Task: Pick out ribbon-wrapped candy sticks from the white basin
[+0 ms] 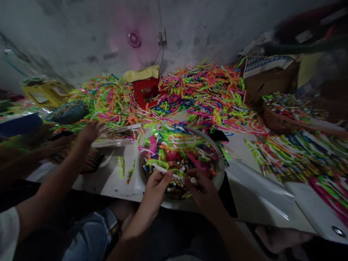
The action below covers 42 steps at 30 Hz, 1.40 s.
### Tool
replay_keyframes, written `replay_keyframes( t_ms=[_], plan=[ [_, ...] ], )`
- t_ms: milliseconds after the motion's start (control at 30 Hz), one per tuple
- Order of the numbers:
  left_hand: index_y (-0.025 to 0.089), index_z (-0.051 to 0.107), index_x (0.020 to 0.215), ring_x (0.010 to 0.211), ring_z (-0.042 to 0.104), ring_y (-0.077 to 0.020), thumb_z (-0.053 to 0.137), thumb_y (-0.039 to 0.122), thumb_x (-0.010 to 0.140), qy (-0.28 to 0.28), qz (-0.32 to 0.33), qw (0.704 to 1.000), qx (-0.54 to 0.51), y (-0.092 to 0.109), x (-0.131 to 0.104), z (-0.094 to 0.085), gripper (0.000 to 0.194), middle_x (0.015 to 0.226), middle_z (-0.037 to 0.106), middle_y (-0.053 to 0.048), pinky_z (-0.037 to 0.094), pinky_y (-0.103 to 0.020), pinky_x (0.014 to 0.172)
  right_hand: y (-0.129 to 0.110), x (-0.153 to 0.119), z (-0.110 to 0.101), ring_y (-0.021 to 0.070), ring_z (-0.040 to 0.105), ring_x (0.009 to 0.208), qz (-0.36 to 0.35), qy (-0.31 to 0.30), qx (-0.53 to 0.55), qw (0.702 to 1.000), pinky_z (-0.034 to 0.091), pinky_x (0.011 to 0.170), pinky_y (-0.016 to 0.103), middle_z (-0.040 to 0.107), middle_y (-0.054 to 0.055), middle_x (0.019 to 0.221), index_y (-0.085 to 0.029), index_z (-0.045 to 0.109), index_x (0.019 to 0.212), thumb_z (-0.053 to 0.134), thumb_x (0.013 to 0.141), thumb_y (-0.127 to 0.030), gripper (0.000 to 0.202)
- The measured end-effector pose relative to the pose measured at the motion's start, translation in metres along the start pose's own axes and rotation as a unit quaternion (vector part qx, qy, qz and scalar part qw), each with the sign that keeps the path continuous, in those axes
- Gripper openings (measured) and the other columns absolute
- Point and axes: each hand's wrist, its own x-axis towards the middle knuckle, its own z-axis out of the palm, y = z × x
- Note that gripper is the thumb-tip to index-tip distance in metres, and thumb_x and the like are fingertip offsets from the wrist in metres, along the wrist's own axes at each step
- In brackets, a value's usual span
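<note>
My left hand [157, 185] is closed in a pinch on a thin white and yellow-green plastic strip [161, 168]. My right hand [203, 191] is beside it, fingers pinched at the strip's other end. A small round white end [193, 180] shows by the right fingers; what it belongs to is unclear. Both hands are over a wide white basin [220, 174]. Bright plastic strips [182, 139] lie in the back of the basin. Nearer, partly hidden by my hands, are many small pieces with dark and white ends [181, 165].
Heaps of coloured strips [206, 90] lie along the wall around a red stool [146, 90]. Bundled strips [296, 152] and a brown tub [274, 117] are on the right. At the left, a co-worker's arm [63, 177] reaches over the table near a blue bowl [67, 111].
</note>
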Motion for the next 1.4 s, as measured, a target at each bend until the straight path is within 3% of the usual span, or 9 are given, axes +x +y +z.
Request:
replay_keyframes(
  t_ms=[100,200,433,733,867,967,1200,1333,1400],
  plan=[
    [0.015,0.061,0.079,0.059,0.061,-0.0089,0.074,0.037,0.066,0.022,-0.052,0.996,-0.063,-0.003,0.008,0.0,0.029,0.071,0.066,0.001,0.052,-0.019,0.06,0.004,-0.002,-0.007,0.0135,0.051,0.06,-0.01,-0.005,-0.073,0.997,0.039,0.055,0.023,0.052,-0.001,0.068,-0.02,0.047,0.109,0.043,0.088,-0.048,0.035],
    [0.015,0.057,0.075,0.046,0.056,-0.0054,0.076,0.036,0.063,0.072,-0.055,0.992,-0.09,0.002,0.014,0.0,0.031,0.057,0.059,0.006,0.051,-0.016,0.05,0.009,-0.003,-0.016,0.0155,0.056,0.075,-0.046,-0.004,-0.126,0.991,0.042,0.067,0.025,0.057,0.003,0.082,-0.019,0.052,0.103,0.036,0.092,-0.044,0.031],
    [0.012,0.059,0.101,0.049,0.06,-0.0078,0.074,0.034,0.066,0.055,-0.032,0.997,-0.054,0.003,0.012,0.004,0.043,0.069,0.066,0.001,0.051,-0.016,0.048,0.009,-0.007,-0.009,0.0164,0.06,0.081,-0.113,-0.027,-0.216,0.97,0.04,0.069,0.025,0.065,0.003,0.093,-0.022,0.059,0.097,0.04,0.093,-0.037,0.024],
    [0.012,0.058,0.104,0.052,0.061,-0.0092,0.07,0.034,0.071,0.033,-0.026,0.998,-0.041,-0.003,0.013,0.002,0.042,0.072,0.066,-0.001,0.052,-0.019,0.051,0.001,-0.008,-0.007,0.0175,0.057,0.064,-0.127,-0.03,-0.317,0.939,0.034,0.061,0.027,0.062,0.003,0.067,-0.019,0.061,0.093,0.042,0.092,-0.035,0.025],
    [0.014,0.056,0.106,0.053,0.059,-0.008,0.066,0.035,0.076,0.018,-0.007,1.0,-0.013,-0.007,0.009,0.001,0.037,0.069,0.064,0.002,0.05,-0.02,0.054,0.002,-0.006,-0.008,0.0161,0.057,0.067,-0.067,-0.071,-0.237,0.967,0.036,0.059,0.025,0.062,0.002,0.073,-0.02,0.059,0.098,0.043,0.091,-0.037,0.025],
    [0.016,0.059,0.099,0.063,0.059,-0.0088,0.064,0.036,0.078,-0.001,0.033,0.999,0.021,-0.01,0.004,0.001,0.029,0.073,0.065,0.001,0.048,-0.019,0.063,0.002,-0.001,-0.008,0.0121,0.051,0.062,-0.018,-0.121,-0.13,0.984,0.035,0.054,0.021,0.054,-0.001,0.067,-0.018,0.054,0.089,0.04,0.092,-0.04,0.026],
    [0.017,0.064,0.101,0.082,0.061,-0.0143,0.06,0.04,0.079,-0.019,0.037,0.998,0.05,-0.012,-0.004,-0.001,0.032,0.09,0.069,-0.004,0.046,-0.026,0.08,0.005,0.006,-0.006,0.0094,0.043,0.057,-0.026,-0.124,-0.084,0.988,0.032,0.053,0.02,0.044,-0.004,0.059,-0.017,0.046,0.071,0.047,0.088,-0.04,0.029],
    [0.018,0.066,0.093,0.079,0.063,-0.0191,0.063,0.046,0.075,0.047,0.043,0.987,0.149,-0.009,-0.006,-0.013,0.033,0.082,0.069,-0.004,0.05,-0.03,0.07,0.003,0.009,-0.004,0.0109,0.051,0.061,-0.034,-0.14,-0.109,0.984,0.036,0.055,0.02,0.053,-0.002,0.062,-0.017,0.049,0.071,0.046,0.089,-0.034,0.025],
    [0.018,0.063,0.098,0.08,0.063,-0.0183,0.059,0.044,0.08,0.082,0.049,0.98,0.176,-0.001,-0.005,-0.025,0.032,0.088,0.067,-0.005,0.051,-0.032,0.069,0.001,0.013,-0.003,0.0137,0.057,0.073,-0.063,-0.154,-0.141,0.976,0.041,0.064,0.022,0.062,0.001,0.078,-0.018,0.057,0.082,0.05,0.088,-0.033,0.018]
  ],
)
